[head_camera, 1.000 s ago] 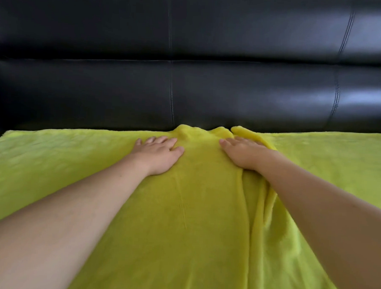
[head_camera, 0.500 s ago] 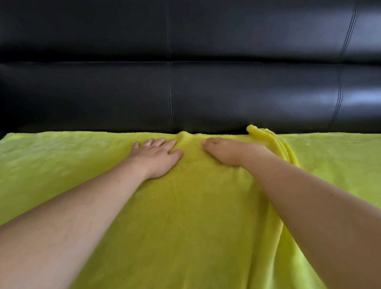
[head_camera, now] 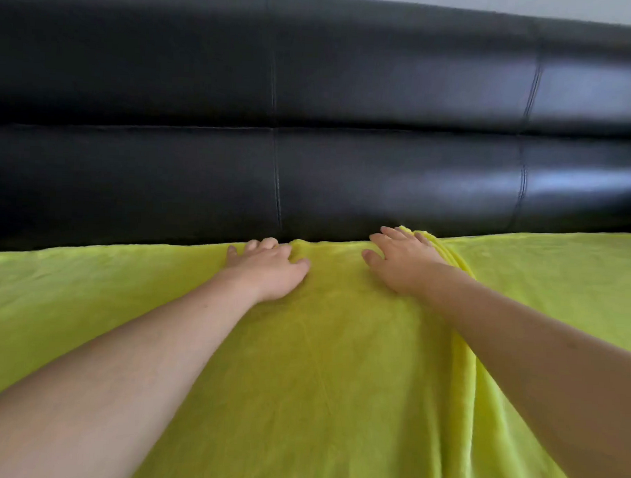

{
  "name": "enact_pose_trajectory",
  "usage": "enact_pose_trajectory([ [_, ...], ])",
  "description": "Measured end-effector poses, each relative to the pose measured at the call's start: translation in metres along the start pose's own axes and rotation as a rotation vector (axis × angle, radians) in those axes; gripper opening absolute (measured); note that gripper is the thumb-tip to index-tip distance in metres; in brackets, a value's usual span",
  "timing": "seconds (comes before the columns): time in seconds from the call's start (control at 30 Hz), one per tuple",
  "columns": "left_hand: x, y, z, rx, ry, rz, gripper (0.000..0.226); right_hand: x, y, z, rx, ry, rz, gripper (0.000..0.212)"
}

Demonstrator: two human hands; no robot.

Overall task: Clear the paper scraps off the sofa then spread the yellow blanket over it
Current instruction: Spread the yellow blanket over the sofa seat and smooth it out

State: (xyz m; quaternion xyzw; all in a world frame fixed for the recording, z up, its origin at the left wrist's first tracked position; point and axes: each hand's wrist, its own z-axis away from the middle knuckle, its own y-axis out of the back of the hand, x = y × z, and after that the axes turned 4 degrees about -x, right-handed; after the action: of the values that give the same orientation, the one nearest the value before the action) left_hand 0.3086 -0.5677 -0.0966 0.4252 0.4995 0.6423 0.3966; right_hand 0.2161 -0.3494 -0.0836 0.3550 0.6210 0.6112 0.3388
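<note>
- The left hand (head_camera: 269, 269) lies palm down on the yellow blanket (head_camera: 322, 383) at the seat's back edge; its grip is loose, the fingers bent at the tips against the cloth where it meets the backrest, closing round nothing that can be seen.
- The right hand (head_camera: 401, 260) lies flat just beside it, fingers spread and nearly straight, pressing the blanket; its grip holds nothing.
- The fingertips of the left hand are partly hidden at the crease, so whether they tuck cloth in cannot be told.
- Behind and under the right hand and forearm a bunched fold (head_camera: 450, 259) of the blanket runs from the back edge toward the seat's front edge.
- The blanket covers the whole visible seat of the sofa (head_camera: 313, 94); both side edges and the front edge are cut off by the frame.
- The black backrest is blurred on its right part.
- Counted: two hands, one blanket, one sofa.
</note>
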Motion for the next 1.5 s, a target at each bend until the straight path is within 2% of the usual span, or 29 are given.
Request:
enact_pose_trajectory([
  [0.07,0.006,0.004,-0.009,0.009,-0.076,0.096,0.073,0.006,0.004,0.015,-0.001,-0.034,-0.015,0.060],
  [0.13,0.013,0.001,-0.013,-0.076,-0.151,0.085,0.072,0.012,0.005,0.033,-0.030,-0.072,-0.041,0.061],
  [0.27,0.023,0.001,-0.016,-0.155,-0.122,-0.006,0.071,0.025,0.004,0.069,-0.126,-0.109,0.015,0.059],
  [0.43,0.057,0.007,0.003,0.024,-0.142,-0.031,0.063,0.040,-0.003,0.095,-0.098,-0.141,-0.073,0.061],
  [0.57,0.097,-0.024,0.049,0.021,-0.236,0.035,0.063,0.064,-0.005,0.112,0.000,-0.128,-0.201,0.062],
  [0.63,0.102,-0.039,0.067,0.029,-0.268,0.010,0.066,0.078,-0.008,0.118,-0.036,-0.134,-0.243,0.065],
  [0.7,0.098,-0.045,0.075,0.053,-0.279,-0.037,0.069,0.089,-0.016,0.125,-0.117,-0.106,-0.176,0.071],
  [0.8,0.098,-0.046,0.078,0.064,-0.250,-0.065,0.069,0.115,-0.027,0.132,-0.113,-0.051,-0.079,0.075],
  [0.93,0.104,-0.039,0.087,0.060,-0.242,-0.109,0.067,0.138,-0.022,0.140,-0.044,-0.116,-0.081,0.073],
  [1.07,0.115,-0.032,0.111,0.272,-0.157,-0.197,0.060,0.109,-0.011,0.170,0.129,-0.057,-0.110,0.072],
  [1.17,0.124,-0.046,0.145,0.352,-0.128,-0.117,0.058,0.069,-0.020,0.213,0.092,0.065,-0.193,0.078],
  [1.3,0.132,-0.074,0.183,0.244,-0.069,-0.092,0.066,0.053,-0.037,0.257,-0.001,0.099,-0.199,0.080],
  [1.5,0.131,-0.076,0.188,0.190,-0.051,-0.100,0.072,0.094,-0.039,0.273,-0.060,0.020,-0.136,0.090],
])
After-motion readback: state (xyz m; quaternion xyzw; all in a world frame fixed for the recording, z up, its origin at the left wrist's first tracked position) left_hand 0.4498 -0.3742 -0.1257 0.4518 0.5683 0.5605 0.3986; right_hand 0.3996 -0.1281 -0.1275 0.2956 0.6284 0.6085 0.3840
